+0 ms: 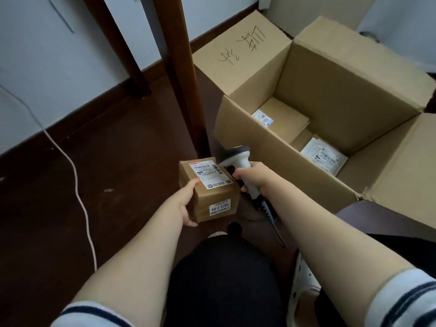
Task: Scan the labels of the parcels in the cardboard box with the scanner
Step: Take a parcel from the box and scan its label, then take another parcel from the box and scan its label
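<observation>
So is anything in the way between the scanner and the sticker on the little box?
Nothing visible. The scanner, held by the right hand, has its head right beside the shipping label on top of the small parcel. The left hand holds the parcel's left side; its thumb lies at the label's edge.

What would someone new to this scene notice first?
At the centre, the left hand holds a small brown parcel with its white label facing up. The right hand grips the scanner, whose head is next to that label. To the right stands the big open cardboard box, with a flat brown parcel and a white packet on its bottom.
</observation>
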